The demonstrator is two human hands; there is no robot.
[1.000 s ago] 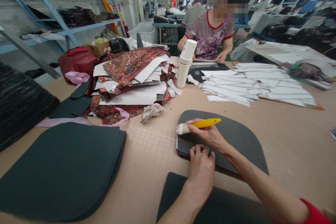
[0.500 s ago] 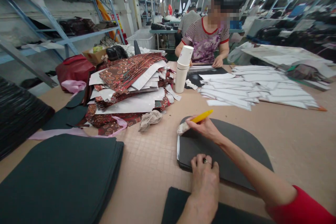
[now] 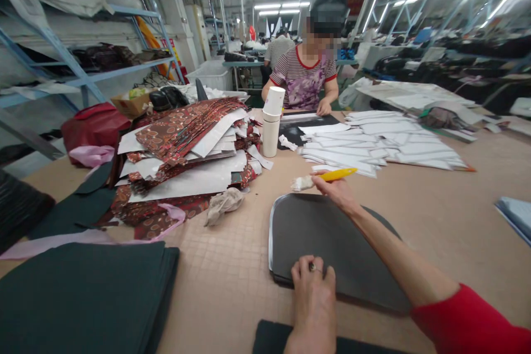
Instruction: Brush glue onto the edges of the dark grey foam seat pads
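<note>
A dark grey rounded panel [image 3: 323, 243] lies on the brown table in front of me, with a pale edge along its left side. My left hand [image 3: 312, 293] rests on its near edge, fingers curled down onto it. My right hand [image 3: 338, 188] is closed on a yellow-handled brush [image 3: 327, 176], whose whitish tip hangs just past the panel's far edge. Another dark piece [image 3: 274, 340] sits under my left wrist at the bottom of the view.
A stack of dark panels [image 3: 83, 293] lies at the near left. Patterned red-brown and white sheets [image 3: 186, 144] pile up beyond it, with a crumpled rag [image 3: 224, 203]. Stacked white cups [image 3: 271, 121] and white paper strips [image 3: 373, 144] lie farther back. A person in a striped shirt [image 3: 305, 80] works opposite.
My right hand has carried the brush from the panel's left edge up to its far edge. The view has tilted upward; my left hand stays on the near edge.
</note>
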